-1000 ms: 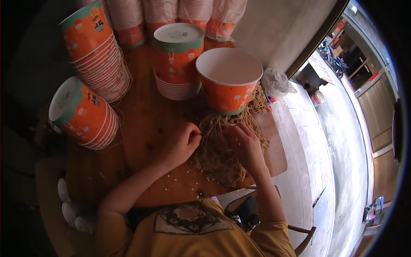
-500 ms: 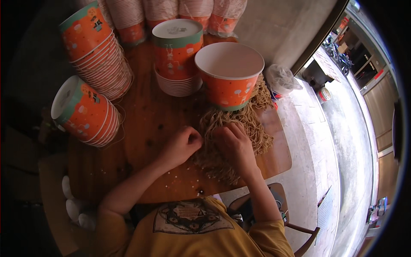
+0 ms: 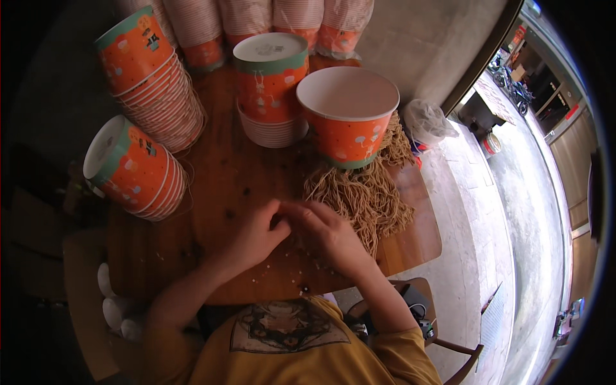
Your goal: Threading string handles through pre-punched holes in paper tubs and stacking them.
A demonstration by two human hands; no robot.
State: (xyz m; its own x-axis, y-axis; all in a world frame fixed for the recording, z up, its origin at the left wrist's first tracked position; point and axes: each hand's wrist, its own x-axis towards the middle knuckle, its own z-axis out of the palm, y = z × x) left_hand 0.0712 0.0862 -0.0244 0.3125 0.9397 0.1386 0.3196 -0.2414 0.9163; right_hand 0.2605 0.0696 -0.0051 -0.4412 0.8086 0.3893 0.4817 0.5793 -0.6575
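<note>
Over the middle of the wooden table, my left hand (image 3: 258, 232) and my right hand (image 3: 332, 239) meet at the fingertips. Both have their fingers curled in a pinch; anything between them is too small or hidden to make out. Just beyond and to the right of my right hand lies a tangled heap of thin tan cords (image 3: 366, 196). An orange paper bucket (image 3: 350, 138) with a white inside and green base band stands upright at the heap's far side.
Upside-down stacks of matching buckets (image 3: 273, 90) stand behind, with more stacks (image 3: 138, 167) at the left, thin cords hanging round them. Plastic-wrapped bucket stacks (image 3: 295, 19) line the far wall. A clear plastic bag (image 3: 427, 119) sits beyond the table's right edge. A wooden chair (image 3: 462, 359) is at the lower right.
My right hand has left the cord heap and come left toward me, joining my left hand at the fingertips. The view has shifted slightly.
</note>
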